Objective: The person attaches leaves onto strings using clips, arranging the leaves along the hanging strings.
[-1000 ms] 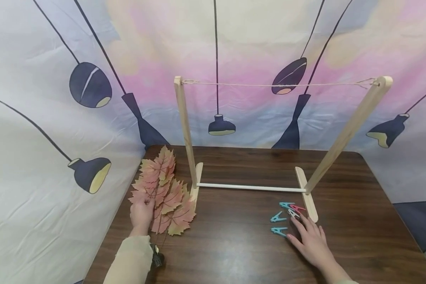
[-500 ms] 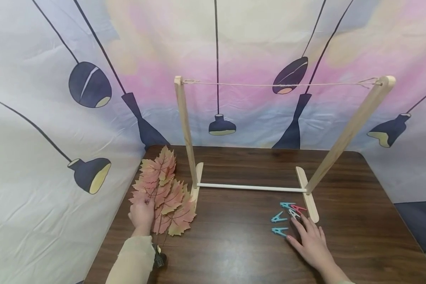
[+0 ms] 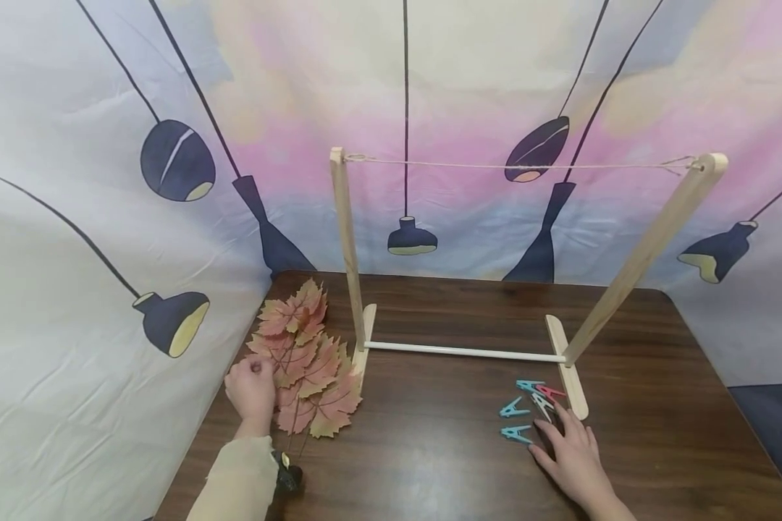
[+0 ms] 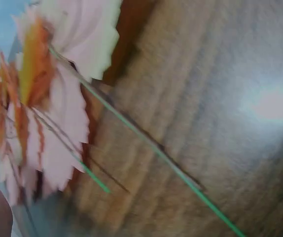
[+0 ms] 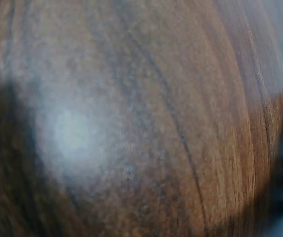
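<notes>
My left hand [image 3: 250, 391], fingers curled, is at the left edge of a pile of pink-orange artificial maple leaves [image 3: 300, 358]. Whether it pinches a leaf is hidden. In the left wrist view, thin leaf stems [image 4: 131, 126] with green ends stretch over the wood, and a bit of the hand shows at the lower left edge. My right hand [image 3: 576, 456] lies with spread, relaxed fingers beside several small clothespins: blue clothespins [image 3: 515, 433], a white clothespin [image 3: 542, 406] and a red clothespin [image 3: 550, 394]. Its fingertips are close to the white one; contact is unclear.
A wooden frame [image 3: 645, 253] stands on the brown table [image 3: 423, 449], with a string [image 3: 469, 166] tied between its post tops and a white rod [image 3: 463, 352] low between its feet. A cloth backdrop [image 3: 339, 79] printed with lamps hangs behind.
My left hand has shifted left, off the middle of the leaves, which stay in place. The right hand has barely moved beside the clothespins. The head view has tilted slightly.
</notes>
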{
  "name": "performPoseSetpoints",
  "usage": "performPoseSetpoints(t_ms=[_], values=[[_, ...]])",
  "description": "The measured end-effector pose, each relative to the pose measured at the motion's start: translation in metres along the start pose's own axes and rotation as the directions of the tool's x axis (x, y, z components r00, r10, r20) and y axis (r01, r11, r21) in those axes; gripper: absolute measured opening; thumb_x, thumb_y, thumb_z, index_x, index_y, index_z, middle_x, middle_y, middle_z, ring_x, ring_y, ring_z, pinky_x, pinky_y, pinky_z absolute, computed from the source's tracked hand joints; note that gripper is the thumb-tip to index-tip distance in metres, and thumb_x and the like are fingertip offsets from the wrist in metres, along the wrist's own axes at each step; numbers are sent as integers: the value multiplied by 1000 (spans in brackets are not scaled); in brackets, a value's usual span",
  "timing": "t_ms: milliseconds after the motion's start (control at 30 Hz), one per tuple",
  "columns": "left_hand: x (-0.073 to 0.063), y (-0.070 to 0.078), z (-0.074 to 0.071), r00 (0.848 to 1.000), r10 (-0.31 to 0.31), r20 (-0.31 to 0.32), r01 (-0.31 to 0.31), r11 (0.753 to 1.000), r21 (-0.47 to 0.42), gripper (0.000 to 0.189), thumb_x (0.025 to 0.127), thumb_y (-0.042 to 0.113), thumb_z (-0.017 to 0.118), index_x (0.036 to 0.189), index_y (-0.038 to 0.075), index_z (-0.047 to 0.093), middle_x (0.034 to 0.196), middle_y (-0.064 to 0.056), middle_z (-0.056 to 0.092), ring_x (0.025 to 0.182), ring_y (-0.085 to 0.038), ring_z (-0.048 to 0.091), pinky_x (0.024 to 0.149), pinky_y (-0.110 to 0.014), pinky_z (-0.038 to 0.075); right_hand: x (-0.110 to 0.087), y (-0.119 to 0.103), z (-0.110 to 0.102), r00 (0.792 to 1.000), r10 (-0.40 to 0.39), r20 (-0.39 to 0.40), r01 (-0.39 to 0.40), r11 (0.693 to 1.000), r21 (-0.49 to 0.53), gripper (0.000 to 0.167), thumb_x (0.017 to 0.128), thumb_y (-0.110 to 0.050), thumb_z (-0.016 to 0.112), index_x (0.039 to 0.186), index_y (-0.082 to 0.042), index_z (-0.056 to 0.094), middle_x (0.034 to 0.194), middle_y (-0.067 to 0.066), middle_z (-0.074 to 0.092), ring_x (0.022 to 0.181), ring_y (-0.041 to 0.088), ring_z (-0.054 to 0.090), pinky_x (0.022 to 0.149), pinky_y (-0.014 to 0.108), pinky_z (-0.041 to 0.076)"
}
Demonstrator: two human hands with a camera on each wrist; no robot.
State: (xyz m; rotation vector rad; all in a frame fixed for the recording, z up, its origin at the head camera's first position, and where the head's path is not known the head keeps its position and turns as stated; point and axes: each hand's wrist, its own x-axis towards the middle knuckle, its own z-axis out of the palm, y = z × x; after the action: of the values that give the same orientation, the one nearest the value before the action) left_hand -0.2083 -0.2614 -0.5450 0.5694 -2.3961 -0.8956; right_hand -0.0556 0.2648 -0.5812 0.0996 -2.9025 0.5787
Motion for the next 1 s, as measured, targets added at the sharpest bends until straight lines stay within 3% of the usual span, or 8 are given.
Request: performPoseSetpoints(t_ms=[200,333,500,567,667,833,933,1000], values=[[9,21,-10,999,-49,-25,45,989,-142,21,91,13,52,94,-6,61,93,-21,54,97,-39,45,85,-49,31,0,-1,-2,1000,-8,-8,8,1000,-5,36,71,-24,80,103,-13,67,133,27,38,121,52,32,87,73,22],[13,33,-19,996,-75,-40,67,983,-173,24,93,16,51,95,-6,61,92,-20,52,97,-38,43,82,-48,32,0,-1,-1,1000,4,16,-4,1000,-7,34,72,-26,79,102,-13,67,134,28,38,121,53,31,87,74,22],[19,43,-28,995,-57,-77,41,981,-190,27,93,20,51,94,-4,61,95,-19,52,100,-36,43,84,-47,34,0,-2,0,1000,10,22,-10,1000,-6,39,73,-27,78,107,-14,66,134,28,37,122,53,30,88,74,21],[22,47,-31,995,-21,-101,2,982,-191,26,93,19,51,92,-5,61,94,-20,53,99,-37,43,85,-47,34,0,-2,1,1000,-2,5,2,1000,-10,41,72,-26,80,108,-14,66,133,28,39,121,53,32,87,74,22],[27,52,-34,982,94,-163,-121,978,-169,22,91,14,54,87,-6,61,88,-21,55,93,-38,45,86,-47,32,-1,-3,1,1000,-11,-10,11,1000,-11,42,71,-25,81,109,-15,66,131,28,40,120,52,33,87,73,23],[35,60,-41,915,294,-277,-335,935,-114,18,88,9,55,81,-8,59,78,-23,55,82,-42,46,86,-50,31,-1,-4,0,1000,-3,-8,2,1000,-4,42,70,-24,81,109,-15,66,131,28,40,120,53,33,87,73,23],[36,67,-46,896,319,-309,-373,918,-135,18,87,9,54,80,-7,58,76,-23,53,82,-42,46,85,-50,32,-1,-4,0,1000,-5,-12,5,1000,-4,41,71,-23,81,109,-15,66,132,28,40,120,54,33,87,73,23],[36,73,-50,896,314,-314,-376,913,-158,19,88,10,53,81,-7,58,77,-22,53,84,-41,46,84,-49,32,-1,-4,0,1000,-12,-18,12,1000,-3,41,71,-23,80,108,-16,66,132,27,40,120,54,33,87,73,23]])
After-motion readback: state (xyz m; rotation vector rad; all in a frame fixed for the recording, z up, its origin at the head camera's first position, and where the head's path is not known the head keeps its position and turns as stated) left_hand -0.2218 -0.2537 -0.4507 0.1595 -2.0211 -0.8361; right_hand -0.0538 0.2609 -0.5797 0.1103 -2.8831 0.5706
